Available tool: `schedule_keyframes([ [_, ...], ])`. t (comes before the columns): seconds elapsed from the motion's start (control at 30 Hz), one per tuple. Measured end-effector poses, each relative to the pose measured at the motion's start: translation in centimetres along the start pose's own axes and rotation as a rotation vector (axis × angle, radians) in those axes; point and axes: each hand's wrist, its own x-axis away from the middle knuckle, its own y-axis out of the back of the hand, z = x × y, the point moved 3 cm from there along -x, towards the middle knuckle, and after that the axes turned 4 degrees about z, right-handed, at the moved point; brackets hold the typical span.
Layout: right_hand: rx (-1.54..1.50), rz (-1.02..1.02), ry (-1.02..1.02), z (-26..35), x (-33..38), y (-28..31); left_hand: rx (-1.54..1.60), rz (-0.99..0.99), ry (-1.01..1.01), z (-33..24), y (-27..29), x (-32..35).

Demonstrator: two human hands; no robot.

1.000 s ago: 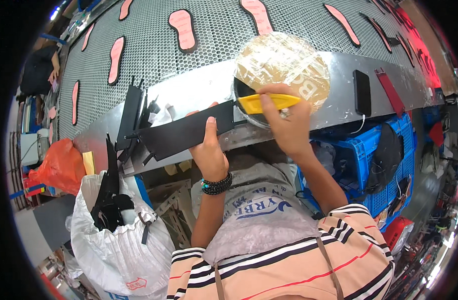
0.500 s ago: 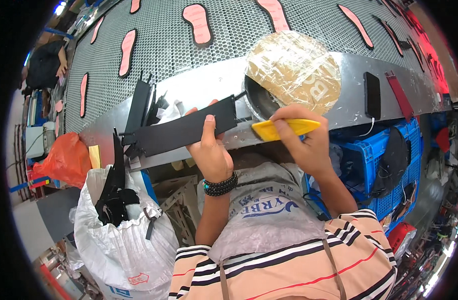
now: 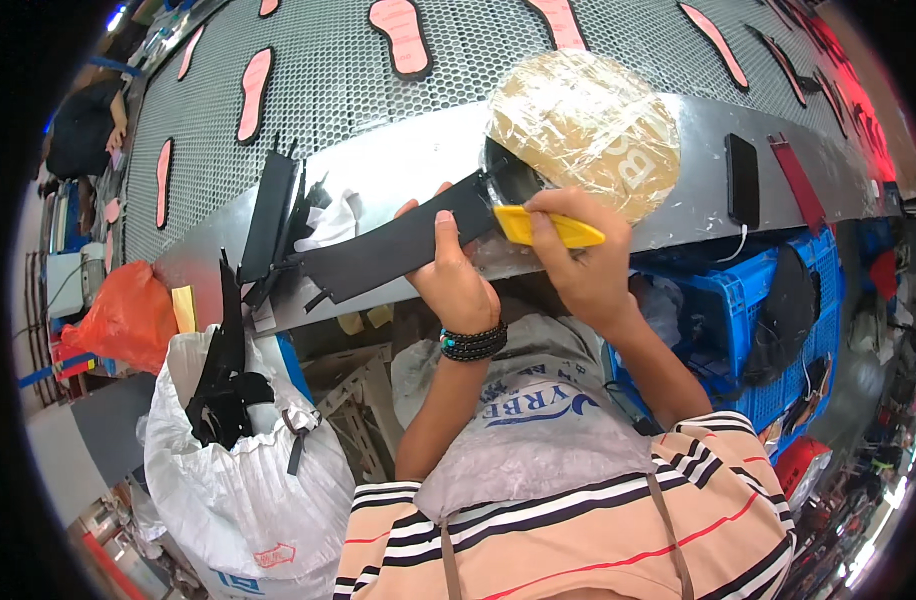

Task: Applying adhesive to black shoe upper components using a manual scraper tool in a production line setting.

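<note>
My left hand point(image 3: 453, 275) grips a long black strip point(image 3: 388, 247), thumb on top and fingers beneath. The strip slants over the metal ledge, its far right end at the rim of a round metal pot point(image 3: 515, 182). Taped brown cardboard point(image 3: 590, 130) covers most of that pot. Closed around a flat yellow tool point(image 3: 568, 232), my right hand point(image 3: 588, 265) is just right of the strip. The tool's left end is close to the strip and the pot; whether it touches either I cannot tell. More black strips point(image 3: 270, 215) lie on the ledge to the left.
Pink insole-shaped pieces with black edges point(image 3: 402, 38) lie on the mesh surface point(image 3: 328, 80) beyond the ledge. A phone point(image 3: 743, 180) with a cable and a dark red strip point(image 3: 796, 180) lie at right. Blue crates point(image 3: 718, 310) stand below; a white sack point(image 3: 238, 500) sits at left.
The strip has shifted right and upward with my left hand, its right end now at the pot. My right hand and the yellow tool have moved left and slightly up.
</note>
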Motion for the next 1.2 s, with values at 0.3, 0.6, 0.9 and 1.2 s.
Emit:
schedule_keyframes([
  [0.3, 0.047, -0.069, 0.119, 1.0, 0.2, 0.8, 0.036, -0.038, -0.026, -2.5, -0.1, 0.6],
  [0.6, 0.052, 0.000, 0.119, 0.4, -0.7, 0.2, -0.038, 0.022, 0.000, -1.8, 0.0, 1.2],
  [0.9, 0.149, -0.081, 0.022, -0.9, -0.8, 0.1, -0.078, 0.010, 0.036, -0.2, 1.4, 1.2],
  [1.2, 0.029, 0.025, -0.047, 1.2, -0.6, 3.0, -0.200, 0.524, 0.209, -10.8, 6.0, -1.8],
])
